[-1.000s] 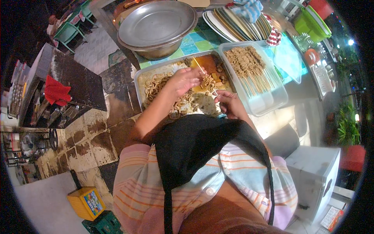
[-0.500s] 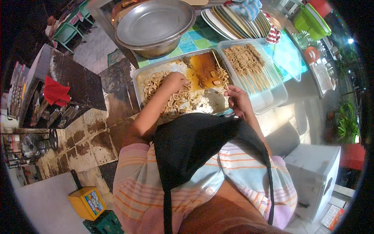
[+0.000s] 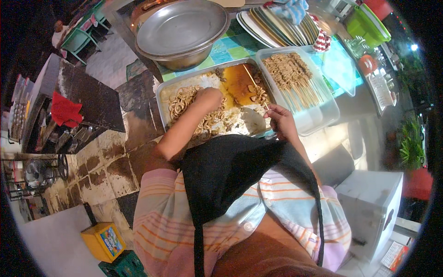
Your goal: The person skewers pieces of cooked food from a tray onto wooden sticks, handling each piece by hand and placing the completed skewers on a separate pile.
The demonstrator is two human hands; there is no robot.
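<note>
A metal tray (image 3: 162,99) lies in front of me, with a pile of curly, intestine-like meat pieces (image 3: 182,99) on its left side and brown liquid at its far right. My left hand (image 3: 210,98) is over the pile's right edge, fingers curled down among the pieces; what they pinch, if anything, is hidden. Over the tray's right side, my right hand (image 3: 280,121) grips the near end of a bamboo skewer (image 3: 248,74). Meat is threaded on the skewer's lower half, and its bare tip points away and to the left.
Right of the tray, a clear plastic container (image 3: 318,119) holds many filled skewers (image 3: 288,69). A large metal basin (image 3: 182,32) stands behind the tray on the left. Stacked plates (image 3: 258,27) with a blue-striped cloth (image 3: 295,10) are at the back. A white box (image 3: 369,203) stands at my right.
The skewer in my right hand has tilted, its tip swinging left. My left hand has shifted slightly right and stays at the meat pieces.
</note>
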